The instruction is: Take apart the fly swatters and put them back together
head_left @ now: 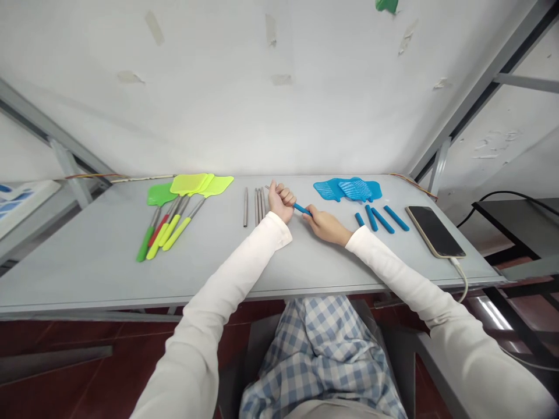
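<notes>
My left hand (282, 201) is closed around a thin metal rod, whose grey tip just shows beyond the thumb. A blue handle (301, 209) runs between my two hands, in line with the rod. My right hand (326, 224) grips the outer end of that handle. Where handle and rod meet is hidden by my left fingers. Several bare metal rods (245, 208) lie beside my left hand. To the right of my right hand are more blue handles (383, 220), and behind them blue fly swatter heads (360, 190) overlap one another.
Several fly swatters (177, 214) with yellow and green heads lie together on the left of the grey table (100, 256). A phone (435, 231) with a plugged-in cable (460, 273) rests near the right edge. A white wall rises behind, with metal frame posts at both sides.
</notes>
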`<state>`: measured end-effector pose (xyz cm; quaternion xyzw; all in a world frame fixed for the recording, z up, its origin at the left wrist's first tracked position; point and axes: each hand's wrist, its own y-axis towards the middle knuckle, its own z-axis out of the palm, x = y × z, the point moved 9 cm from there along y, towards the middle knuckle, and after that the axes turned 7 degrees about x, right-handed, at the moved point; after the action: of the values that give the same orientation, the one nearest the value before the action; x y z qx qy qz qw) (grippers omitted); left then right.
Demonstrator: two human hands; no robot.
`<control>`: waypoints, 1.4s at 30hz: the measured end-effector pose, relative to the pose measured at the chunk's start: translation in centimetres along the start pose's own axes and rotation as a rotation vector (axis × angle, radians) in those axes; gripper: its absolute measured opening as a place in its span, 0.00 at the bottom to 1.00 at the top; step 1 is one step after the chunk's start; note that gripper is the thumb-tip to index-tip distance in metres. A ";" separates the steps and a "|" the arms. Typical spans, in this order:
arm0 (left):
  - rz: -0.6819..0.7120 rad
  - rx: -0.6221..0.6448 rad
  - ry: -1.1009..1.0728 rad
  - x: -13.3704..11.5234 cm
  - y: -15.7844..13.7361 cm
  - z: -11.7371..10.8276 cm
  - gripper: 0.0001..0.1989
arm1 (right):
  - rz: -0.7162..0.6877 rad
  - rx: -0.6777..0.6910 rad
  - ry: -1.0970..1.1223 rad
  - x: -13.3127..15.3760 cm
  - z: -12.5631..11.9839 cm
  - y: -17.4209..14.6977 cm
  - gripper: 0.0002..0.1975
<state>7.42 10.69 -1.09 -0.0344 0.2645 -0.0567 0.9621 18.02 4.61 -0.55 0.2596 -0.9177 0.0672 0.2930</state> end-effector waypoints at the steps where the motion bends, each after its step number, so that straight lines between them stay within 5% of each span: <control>1: 0.003 0.006 0.011 -0.3 -0.1 0.1 0.27 | -0.011 0.021 0.120 0.4 0.2 -0.1 0.11; 7: -0.006 0.050 0.053 -0.9 -0.8 1.5 0.29 | 0.027 0.407 1.034 1.9 2.4 -0.9 0.13; 11: -0.015 0.060 0.092 -0.8 -1.2 1.8 0.29 | 0.042 0.515 1.144 1.9 2.6 -1.1 0.12; 20: -0.030 0.201 0.129 -0.1 -1.1 2.8 0.19 | 0.041 0.109 0.918 -0.7 0.0 0.2 0.20; 27: -0.113 0.381 0.583 4.6 -1.2 2.7 0.04 | 0.116 -0.330 0.589 -4.4 -2.8 0.5 0.22; 34: -0.067 0.486 0.631 4.5 -2.6 3.8 0.13 | 0.151 -0.396 0.187 -3.9 -3.2 0.0 0.27; 39: -0.023 0.401 0.687 4.0 -2.5 3.1 0.11 | 0.127 -0.354 0.208 -3.4 -2.9 0.0 0.27; 42: 0.067 0.383 0.827 3.7 -2.2 2.8 0.12 | 0.114 -0.446 0.362 -3.5 -4.3 -0.4 0.29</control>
<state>11.81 8.11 -0.35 0.1781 0.6122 -0.0823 0.7659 22.78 6.97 0.95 0.1207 -0.8556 -0.0748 0.4978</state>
